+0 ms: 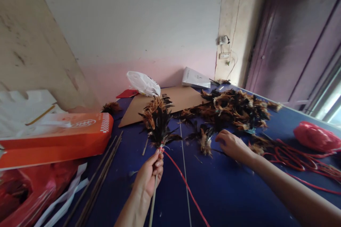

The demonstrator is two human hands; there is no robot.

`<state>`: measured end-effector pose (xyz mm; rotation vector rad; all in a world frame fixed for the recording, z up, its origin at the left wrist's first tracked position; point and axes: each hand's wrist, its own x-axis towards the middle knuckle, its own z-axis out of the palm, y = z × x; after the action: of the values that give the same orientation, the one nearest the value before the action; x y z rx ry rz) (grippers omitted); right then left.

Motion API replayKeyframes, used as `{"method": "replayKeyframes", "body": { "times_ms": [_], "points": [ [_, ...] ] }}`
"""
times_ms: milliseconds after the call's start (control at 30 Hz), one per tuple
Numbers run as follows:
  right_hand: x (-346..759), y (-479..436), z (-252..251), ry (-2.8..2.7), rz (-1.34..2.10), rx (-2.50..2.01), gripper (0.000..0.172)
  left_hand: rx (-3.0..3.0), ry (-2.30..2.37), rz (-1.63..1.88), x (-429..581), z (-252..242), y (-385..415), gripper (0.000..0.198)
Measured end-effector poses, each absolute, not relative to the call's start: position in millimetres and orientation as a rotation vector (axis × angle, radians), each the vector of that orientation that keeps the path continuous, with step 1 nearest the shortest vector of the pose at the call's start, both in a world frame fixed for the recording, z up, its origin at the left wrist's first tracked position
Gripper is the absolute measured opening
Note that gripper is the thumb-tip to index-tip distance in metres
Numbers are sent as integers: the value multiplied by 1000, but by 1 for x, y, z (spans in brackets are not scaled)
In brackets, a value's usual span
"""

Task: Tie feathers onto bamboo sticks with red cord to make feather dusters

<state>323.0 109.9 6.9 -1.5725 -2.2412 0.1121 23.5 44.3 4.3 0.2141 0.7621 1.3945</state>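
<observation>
My left hand (155,168) is wrapped round a thin stick (152,205) topped by a bundle of black and brown feathers (159,120). Red cord (183,181) is wound at the base of those feathers and trails down toward the near edge. To the right, my right hand (229,144) is low over the blue table (221,191), beside a small clump of loose feathers (205,140); its fingers are bent and whatever they touch is hard to make out. A large heap of feathers (237,106) lies beyond my right hand.
On the left are an orange and white bag (80,142), a red plastic bag (34,195) and several thin sticks (99,177). Cardboard (183,99), a white plastic bag (144,83) and a silver packet (195,78) lie at the back. Tangled red cord (290,156) and a pink bundle (317,136) sit right.
</observation>
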Motion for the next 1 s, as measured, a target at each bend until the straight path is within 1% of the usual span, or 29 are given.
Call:
{"method": "replayKeyframes", "body": {
  "times_ms": [67, 133, 300, 400, 433, 467, 533, 667, 700, 800, 900, 1000],
  "points": [
    [321, 104, 10, -2137, 117, -1666, 20, 208, 776, 1391, 25, 2, 45, 17],
    [311, 100, 14, -2117, 104, -1678, 19, 211, 783, 1389, 25, 1, 46, 17],
    [269, 98, 21, -2170, 5, -1773, 31, 221, 793, 1388, 25, -1, 46, 15],
    [252, 108, 18, -2151, 87, -1926, 42, 216, 791, 1387, 24, -2, 46, 14],
    [250, 112, 16, -2131, 129, -1955, 43, 215, 788, 1386, 24, -3, 46, 14],
    [249, 117, 13, -2109, 169, -1970, 40, 215, 786, 1384, 24, -3, 46, 14],
    [252, 127, 7, -2063, 244, -1981, 29, 215, 782, 1384, 24, -3, 46, 14],
    [273, 144, 1, -1922, 522, -1950, 9, 214, 777, 1383, 26, 1, 45, 14],
    [279, 146, 1, -1878, 621, -1922, 8, 215, 774, 1379, 26, 1, 45, 14],
    [295, 147, 3, -1689, 940, -1795, 16, 212, 765, 1371, 28, 2, 45, 15],
    [305, 144, 5, -1448, 1198, -1621, 14, 215, 762, 1367, 28, 1, 45, 15],
    [309, 139, 4, -1218, 1368, -1467, 11, 224, 764, 1360, 27, -1, 46, 14]
  ]
}}
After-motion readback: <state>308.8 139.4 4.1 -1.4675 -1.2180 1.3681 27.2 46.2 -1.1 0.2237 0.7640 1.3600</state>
